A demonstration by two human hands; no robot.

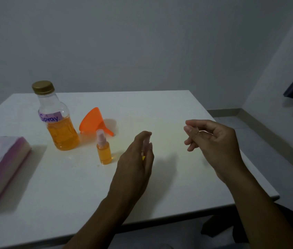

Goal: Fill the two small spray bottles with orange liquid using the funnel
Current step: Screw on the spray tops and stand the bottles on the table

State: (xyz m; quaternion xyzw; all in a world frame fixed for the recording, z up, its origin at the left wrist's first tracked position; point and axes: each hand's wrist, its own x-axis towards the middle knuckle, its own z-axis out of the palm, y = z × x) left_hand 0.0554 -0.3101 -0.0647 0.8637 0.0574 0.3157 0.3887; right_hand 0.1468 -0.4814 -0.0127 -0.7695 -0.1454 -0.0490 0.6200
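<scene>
Behind the upright spray bottle [104, 150], funnel [92, 123] spout points right.

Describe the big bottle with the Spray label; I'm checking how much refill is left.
The big bottle is clear plastic with a gold screw cap, closed. It stands upright at the table's far left. A purple paper label reads "Spray". Orange liquid fills about the lower half. The orange funnel lies just to its right; contact can't be told.

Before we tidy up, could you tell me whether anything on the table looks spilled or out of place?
The orange funnel lies tipped on its side behind the filled small spray bottle. Faint specks mark the table near that bottle, possibly drips. Nothing else stands out.
</scene>
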